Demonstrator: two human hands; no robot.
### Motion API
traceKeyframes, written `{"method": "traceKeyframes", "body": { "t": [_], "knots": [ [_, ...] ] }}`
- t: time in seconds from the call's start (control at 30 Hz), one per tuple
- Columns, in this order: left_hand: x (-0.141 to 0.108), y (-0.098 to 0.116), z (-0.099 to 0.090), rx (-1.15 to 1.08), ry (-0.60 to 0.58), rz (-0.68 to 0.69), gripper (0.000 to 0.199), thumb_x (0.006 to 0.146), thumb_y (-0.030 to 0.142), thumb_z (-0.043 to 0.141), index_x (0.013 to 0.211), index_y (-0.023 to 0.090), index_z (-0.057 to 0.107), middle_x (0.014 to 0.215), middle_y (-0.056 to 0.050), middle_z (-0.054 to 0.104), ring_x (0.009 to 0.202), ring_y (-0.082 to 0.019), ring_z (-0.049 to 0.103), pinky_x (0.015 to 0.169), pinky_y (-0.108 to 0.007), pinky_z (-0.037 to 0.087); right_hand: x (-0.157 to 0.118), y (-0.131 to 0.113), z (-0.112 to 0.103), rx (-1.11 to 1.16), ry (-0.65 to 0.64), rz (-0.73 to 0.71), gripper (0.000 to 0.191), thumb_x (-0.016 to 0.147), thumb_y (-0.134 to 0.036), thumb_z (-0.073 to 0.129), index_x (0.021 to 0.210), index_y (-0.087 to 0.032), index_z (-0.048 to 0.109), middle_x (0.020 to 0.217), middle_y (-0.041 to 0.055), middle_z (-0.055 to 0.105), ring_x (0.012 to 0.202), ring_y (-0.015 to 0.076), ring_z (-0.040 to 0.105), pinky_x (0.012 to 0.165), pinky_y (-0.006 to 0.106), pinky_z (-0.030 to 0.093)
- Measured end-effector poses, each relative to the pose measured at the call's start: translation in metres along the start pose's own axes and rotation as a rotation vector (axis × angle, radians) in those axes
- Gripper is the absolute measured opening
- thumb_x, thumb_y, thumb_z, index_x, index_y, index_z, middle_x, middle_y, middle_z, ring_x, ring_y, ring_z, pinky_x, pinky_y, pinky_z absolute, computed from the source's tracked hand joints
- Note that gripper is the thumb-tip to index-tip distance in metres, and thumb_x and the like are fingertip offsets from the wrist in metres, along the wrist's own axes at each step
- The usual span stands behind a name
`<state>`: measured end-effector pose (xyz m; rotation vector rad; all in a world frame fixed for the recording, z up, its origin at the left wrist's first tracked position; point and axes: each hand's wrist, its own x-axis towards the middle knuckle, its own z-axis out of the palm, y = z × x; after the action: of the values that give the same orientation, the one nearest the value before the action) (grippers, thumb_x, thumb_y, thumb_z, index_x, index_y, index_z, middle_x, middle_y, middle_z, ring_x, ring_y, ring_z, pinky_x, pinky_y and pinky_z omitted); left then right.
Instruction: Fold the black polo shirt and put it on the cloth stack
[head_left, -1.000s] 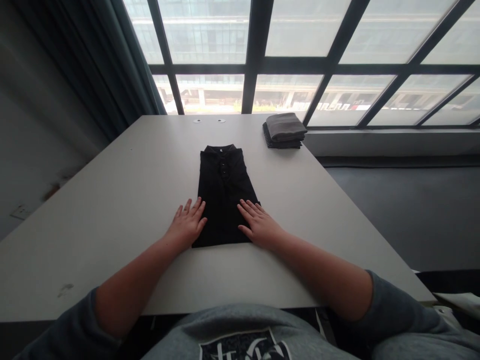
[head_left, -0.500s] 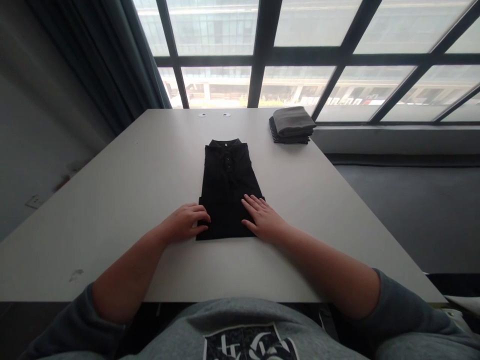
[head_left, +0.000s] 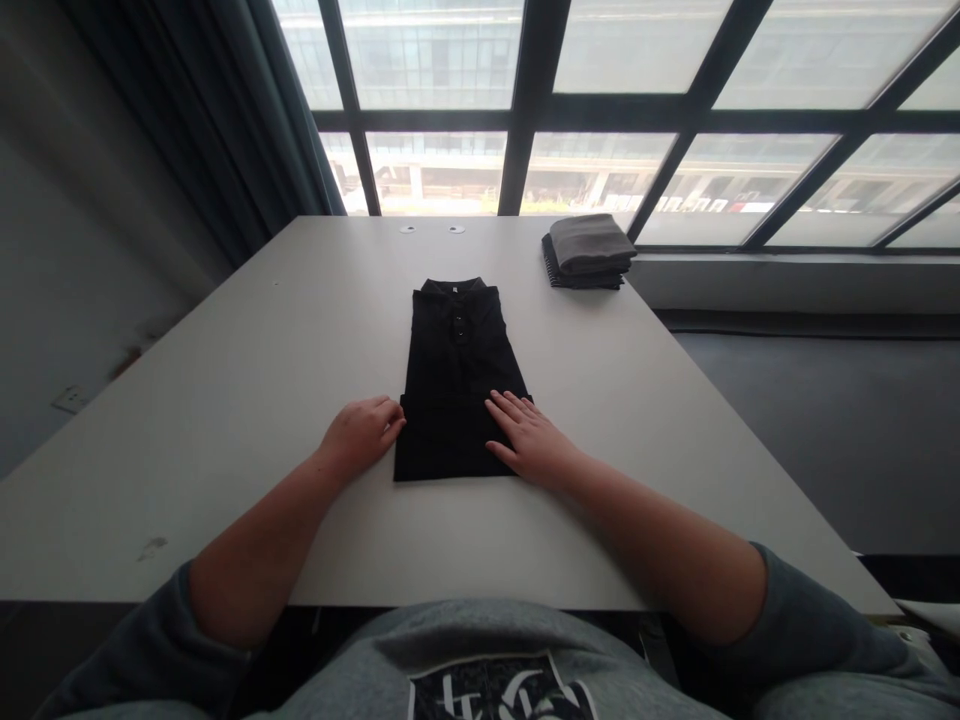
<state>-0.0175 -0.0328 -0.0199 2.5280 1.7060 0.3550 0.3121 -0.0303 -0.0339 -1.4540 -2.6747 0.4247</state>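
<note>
Right hand [head_left: 534,442] flat, fingers spread on black shirt [head_left: 456,380] near table's [head_left: 225,400] front edge; left hand [head_left: 361,434] curled loose at shirt's left hem, gripping nothing. Best pinch both near corners evenly, w/ hem kept square.

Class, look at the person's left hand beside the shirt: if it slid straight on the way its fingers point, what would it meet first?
The left hand points right and slightly away, at the near left edge of the folded black shirt, which it would probably meet first; its fingertips already look about to touch it.
</note>
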Motion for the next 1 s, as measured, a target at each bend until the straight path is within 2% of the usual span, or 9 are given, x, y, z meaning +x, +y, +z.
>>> {"method": "traceKeyframes", "body": {
  "t": [0.17, 0.23, 0.33, 0.43, 0.57, 0.67, 0.8, 0.9, 1.0],
  "knots": [
    [0.000, -0.005, -0.002, 0.168, 0.058, -0.251, 0.035, 0.104, 0.037, 0.045, 0.086, 0.020, 0.069, 0.089, -0.012, 0.074, 0.078, -0.027, 0.068, 0.069, -0.035, 0.044, 0.000, 0.001, 0.000, 0.007, 0.010, -0.013, 0.077, 0.104, -0.053, 0.049, 0.169, -0.018, 0.029, 0.176, 0.0107, 0.021, 0.163, 0.0310, 0.017, 0.133, 0.051, 0.018],
    [0.000, -0.008, -0.004, 0.190, 0.068, -0.295, 0.041, 0.105, 0.040, 0.042, 0.084, 0.020, 0.070, 0.084, -0.012, 0.074, 0.078, -0.028, 0.068, 0.070, -0.036, 0.045, 0.000, 0.002, 0.001, 0.008, 0.015, -0.014, 0.077, 0.104, -0.053, 0.049, 0.170, -0.018, 0.029, 0.176, 0.0107, 0.021, 0.163, 0.0312, 0.017, 0.133, 0.052, 0.019],
    [0.000, -0.010, -0.007, 0.171, 0.151, -0.238, 0.030, 0.102, 0.031, 0.047, 0.110, 0.020, 0.073, 0.103, -0.013, 0.076, 0.095, -0.031, 0.070, 0.081, -0.040, 0.049, 0.000, 0.002, 0.001, 0.010, 0.017, -0.015, 0.077, 0.103, -0.053, 0.049, 0.170, -0.019, 0.029, 0.176, 0.0108, 0.021, 0.163, 0.0312, 0.018, 0.133, 0.052, 0.019],
    [0.001, -0.005, -0.004, 0.080, 0.179, -0.119, 0.039, 0.101, 0.028, 0.048, 0.134, 0.020, 0.067, 0.127, -0.014, 0.073, 0.114, -0.033, 0.067, 0.096, -0.045, 0.051, 0.000, 0.000, -0.001, 0.009, 0.012, -0.013, 0.076, 0.104, -0.053, 0.049, 0.170, -0.019, 0.029, 0.176, 0.0106, 0.021, 0.163, 0.0307, 0.018, 0.133, 0.052, 0.019],
    [0.002, 0.009, 0.017, -0.061, 0.090, 0.045, 0.052, 0.107, 0.041, 0.041, 0.148, 0.015, 0.059, 0.151, -0.016, 0.061, 0.139, -0.032, 0.057, 0.117, -0.048, 0.043, -0.001, -0.002, -0.004, -0.002, -0.002, -0.003, 0.076, 0.104, -0.052, 0.051, 0.169, -0.017, 0.031, 0.176, 0.0109, 0.021, 0.163, 0.0311, 0.017, 0.133, 0.051, 0.020],
    [0.002, 0.016, 0.038, -0.065, 0.003, 0.059, 0.063, 0.107, 0.048, 0.041, 0.158, 0.012, 0.049, 0.166, -0.017, 0.045, 0.154, -0.035, 0.040, 0.126, -0.052, 0.033, -0.001, -0.003, -0.005, -0.009, 0.003, 0.000, 0.076, 0.104, -0.051, 0.052, 0.169, -0.016, 0.032, 0.175, 0.0112, 0.021, 0.163, 0.0315, 0.018, 0.133, 0.051, 0.020],
    [0.002, 0.013, 0.052, -0.053, -0.049, 0.068, 0.069, 0.106, 0.053, 0.043, 0.164, 0.017, 0.040, 0.173, -0.013, 0.031, 0.161, -0.036, 0.026, 0.130, -0.054, 0.026, 0.000, -0.004, -0.004, -0.001, 0.009, -0.007, 0.076, 0.103, -0.050, 0.053, 0.169, -0.018, 0.032, 0.175, 0.0113, 0.021, 0.163, 0.0318, 0.019, 0.133, 0.053, 0.021],
    [0.004, 0.007, 0.051, -0.083, -0.082, 0.084, 0.069, 0.105, 0.052, 0.043, 0.165, 0.018, 0.037, 0.175, -0.012, 0.027, 0.162, -0.034, 0.022, 0.131, -0.053, 0.023, 0.000, 0.000, -0.006, 0.036, 0.020, -0.024, 0.074, 0.102, -0.047, 0.057, 0.167, -0.017, 0.037, 0.174, 0.0129, 0.025, 0.162, 0.0332, 0.021, 0.132, 0.053, 0.022],
    [0.006, 0.002, 0.045, -0.140, -0.117, 0.088, 0.071, 0.104, 0.051, 0.047, 0.166, 0.017, 0.036, 0.175, -0.012, 0.026, 0.163, -0.034, 0.020, 0.131, -0.053, 0.023, -0.001, 0.010, -0.015, 0.136, 0.081, -0.140, 0.063, 0.100, -0.039, 0.060, 0.160, -0.020, 0.049, 0.171, 0.0128, 0.035, 0.160, 0.0323, 0.028, 0.129, 0.052, 0.032]
  ]
}}
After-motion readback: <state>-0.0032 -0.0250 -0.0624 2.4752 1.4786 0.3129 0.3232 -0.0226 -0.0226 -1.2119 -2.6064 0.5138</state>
